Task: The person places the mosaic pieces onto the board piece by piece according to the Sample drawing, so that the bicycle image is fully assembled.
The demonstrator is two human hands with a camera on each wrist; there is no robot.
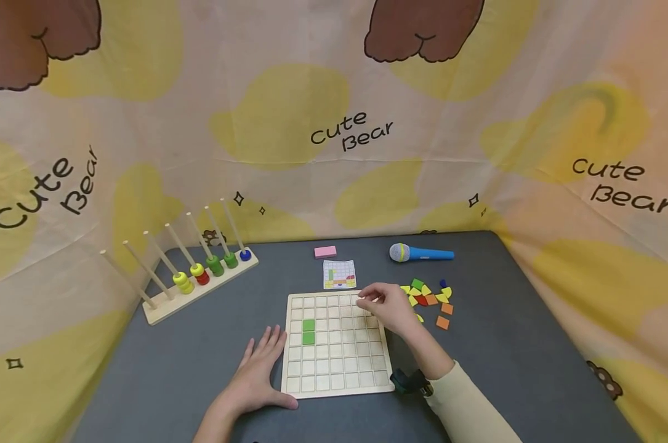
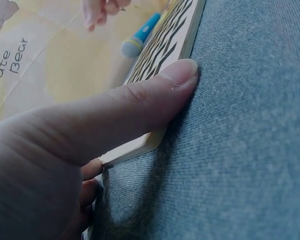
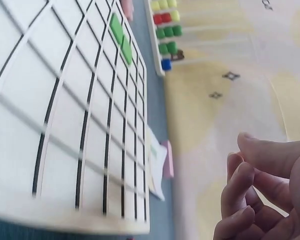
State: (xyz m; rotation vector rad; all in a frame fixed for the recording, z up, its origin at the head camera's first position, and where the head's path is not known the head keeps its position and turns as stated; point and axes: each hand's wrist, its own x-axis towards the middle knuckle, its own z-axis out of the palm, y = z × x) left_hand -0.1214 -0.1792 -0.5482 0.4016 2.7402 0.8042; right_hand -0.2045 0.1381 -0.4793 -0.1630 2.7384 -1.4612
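Note:
A wooden grid board (image 1: 338,391) lies on the dark table, with two green square tiles (image 1: 308,331) one above the other in its left part. My left hand (image 1: 254,378) rests at the board's near left corner, fingers spread along the left side. Its thumb (image 2: 140,102) lies against the near edge in the left wrist view. Over the board's far right corner hovers my right hand (image 1: 389,306), off the surface. In the right wrist view its fingers (image 3: 240,180) are loosely bent, thumb close to the index finger; no tile shows between them.
Loose coloured pieces (image 1: 431,299) lie right of the board, beyond the right hand. Behind the board are a pattern card (image 1: 339,274), a pink block (image 1: 325,251) and a blue microphone (image 1: 422,253). A peg stand with beads (image 1: 201,289) stands at the left.

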